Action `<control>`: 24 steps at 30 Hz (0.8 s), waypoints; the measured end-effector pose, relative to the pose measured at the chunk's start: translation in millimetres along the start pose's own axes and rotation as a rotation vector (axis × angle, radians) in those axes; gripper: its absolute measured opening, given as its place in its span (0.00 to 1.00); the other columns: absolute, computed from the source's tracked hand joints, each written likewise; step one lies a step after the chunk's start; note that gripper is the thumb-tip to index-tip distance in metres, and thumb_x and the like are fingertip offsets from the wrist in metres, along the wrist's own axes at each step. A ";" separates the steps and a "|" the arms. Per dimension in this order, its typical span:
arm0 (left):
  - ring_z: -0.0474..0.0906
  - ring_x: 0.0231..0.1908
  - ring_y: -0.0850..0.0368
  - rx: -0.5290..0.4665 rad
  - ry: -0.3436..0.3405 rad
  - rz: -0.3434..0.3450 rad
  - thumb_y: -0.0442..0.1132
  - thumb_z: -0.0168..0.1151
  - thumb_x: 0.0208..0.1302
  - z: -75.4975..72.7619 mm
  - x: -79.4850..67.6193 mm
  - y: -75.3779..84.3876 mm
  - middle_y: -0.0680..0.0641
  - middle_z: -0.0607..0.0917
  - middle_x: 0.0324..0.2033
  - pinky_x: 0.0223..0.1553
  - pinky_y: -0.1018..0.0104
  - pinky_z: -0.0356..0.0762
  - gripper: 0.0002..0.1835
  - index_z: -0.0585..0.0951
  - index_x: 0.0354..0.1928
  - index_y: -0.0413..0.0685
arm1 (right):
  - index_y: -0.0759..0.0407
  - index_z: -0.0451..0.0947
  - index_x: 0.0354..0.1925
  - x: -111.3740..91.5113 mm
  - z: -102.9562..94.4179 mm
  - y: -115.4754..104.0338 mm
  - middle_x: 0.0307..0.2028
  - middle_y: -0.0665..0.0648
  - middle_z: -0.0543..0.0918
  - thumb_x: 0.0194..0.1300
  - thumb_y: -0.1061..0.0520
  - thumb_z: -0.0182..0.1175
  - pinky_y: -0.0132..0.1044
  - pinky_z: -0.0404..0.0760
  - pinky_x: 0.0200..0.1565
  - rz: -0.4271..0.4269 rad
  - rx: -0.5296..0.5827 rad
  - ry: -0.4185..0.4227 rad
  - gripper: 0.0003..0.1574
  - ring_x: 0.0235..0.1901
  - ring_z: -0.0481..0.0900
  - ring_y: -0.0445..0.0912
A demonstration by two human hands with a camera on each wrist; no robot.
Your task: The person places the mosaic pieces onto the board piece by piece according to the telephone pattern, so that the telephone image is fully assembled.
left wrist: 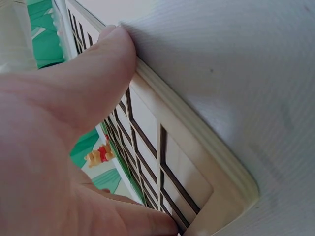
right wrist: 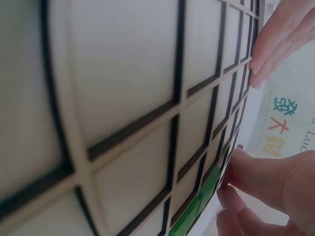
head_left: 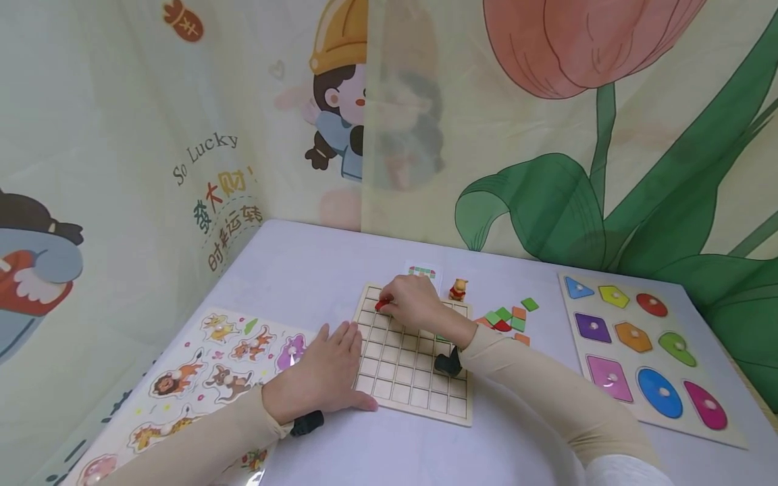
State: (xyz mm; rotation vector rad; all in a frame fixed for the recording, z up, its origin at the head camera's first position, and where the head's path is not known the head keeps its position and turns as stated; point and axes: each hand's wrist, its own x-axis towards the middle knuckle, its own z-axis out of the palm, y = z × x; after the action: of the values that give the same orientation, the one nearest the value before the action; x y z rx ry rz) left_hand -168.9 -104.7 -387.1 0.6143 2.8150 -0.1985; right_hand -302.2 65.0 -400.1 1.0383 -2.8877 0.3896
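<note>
A wooden grid board lies on the white table in the head view. My left hand rests at its left edge, fingers straight, with the thumb along the front edge in the left wrist view. At the far left corner of the grid, my right hand pinches a small red tile between thumb and fingers. Green tiles lie in cells along the far row in the right wrist view; the right hand mostly hides that row from the head camera.
Loose green, orange and red tiles lie right of the board. Behind it are a bear figurine and a pattern card. An animal puzzle lies at left, a shape puzzle at right.
</note>
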 end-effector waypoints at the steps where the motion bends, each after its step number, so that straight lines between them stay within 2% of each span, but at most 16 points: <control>1: 0.58 0.79 0.43 -0.002 0.002 0.000 0.80 0.59 0.55 -0.4 -0.1 -0.1 0.36 0.63 0.78 0.77 0.41 0.59 0.62 0.65 0.75 0.35 | 0.52 0.91 0.38 0.1 0.5 0.7 0.34 0.49 0.91 0.65 0.53 0.71 0.38 0.75 0.35 0.001 -0.003 -0.007 0.05 0.33 0.84 0.43; 15: 0.60 0.78 0.43 0.028 0.012 0.001 0.81 0.58 0.55 -0.9 0.4 0.4 0.36 0.64 0.77 0.76 0.42 0.61 0.62 0.66 0.75 0.35 | 0.47 0.93 0.36 0.6 1.5 3.5 0.36 0.47 0.93 0.62 0.49 0.74 0.34 0.72 0.26 0.034 -0.017 -0.028 0.05 0.31 0.85 0.42; 24: 0.59 0.79 0.44 0.016 0.004 -0.003 0.82 0.58 0.54 1.1 1.6 0.6 0.37 0.64 0.77 0.76 0.42 0.60 0.63 0.66 0.75 0.35 | 0.46 0.93 0.37 1.2 4.5 4.9 0.37 0.47 0.93 0.62 0.49 0.74 0.34 0.72 0.27 0.048 -0.002 -0.046 0.05 0.33 0.86 0.42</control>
State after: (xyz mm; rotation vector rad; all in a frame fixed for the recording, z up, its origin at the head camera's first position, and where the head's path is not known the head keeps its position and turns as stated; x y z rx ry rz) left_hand -169.8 -103.7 -388.6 0.6145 2.8214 -0.2207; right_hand -306.1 66.8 -405.4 0.9930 -2.9576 0.3705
